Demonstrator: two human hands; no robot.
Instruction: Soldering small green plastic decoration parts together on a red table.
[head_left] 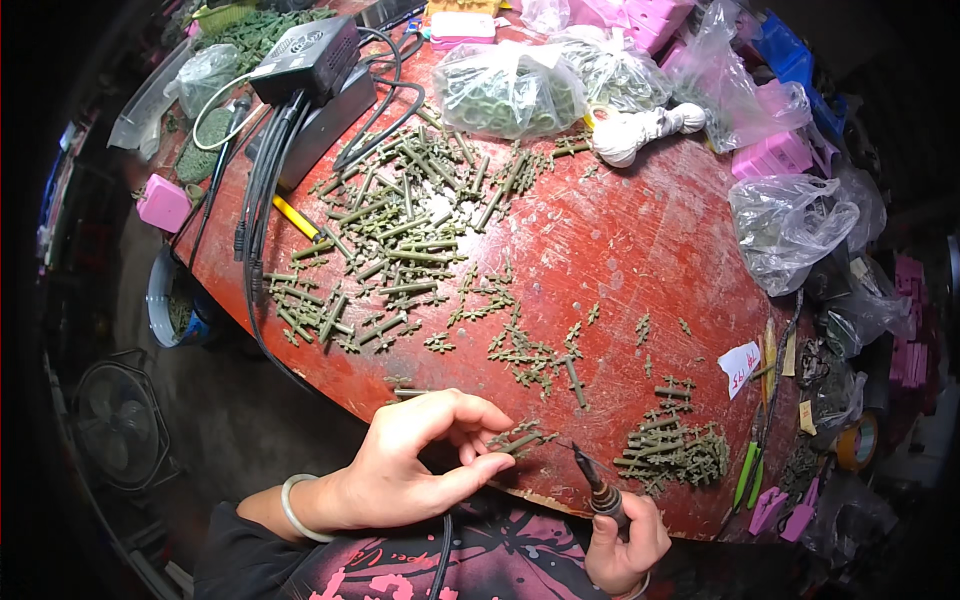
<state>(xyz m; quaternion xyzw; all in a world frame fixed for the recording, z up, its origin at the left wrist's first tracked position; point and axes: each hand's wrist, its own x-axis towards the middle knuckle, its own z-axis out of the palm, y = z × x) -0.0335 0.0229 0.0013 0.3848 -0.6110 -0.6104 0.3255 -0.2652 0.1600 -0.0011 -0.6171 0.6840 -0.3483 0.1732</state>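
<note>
My left hand point(420, 450), with a pale bangle at the wrist, pinches a small olive-green plastic stem point(520, 442) with tiny side branches, between thumb and fingers near the table's front edge. Closed around the grip of a soldering iron point(598, 485) is my right hand point(630, 550). The iron's thin dark tip points up and left, close to the far end of the stem; I cannot tell whether they touch. To the right lies a neat pile of similar green pieces point(672, 448). A larger loose heap of green stems point(410, 220) spreads over the table beyond my left hand.
A black power unit point(305, 60) with cables stands at the far left of the red table point(630, 250). Bags of green parts point(510, 90) line the back. Along the right edge are clear plastic bags point(790, 225), green-handled pliers point(748, 475) and a tape roll point(858, 442).
</note>
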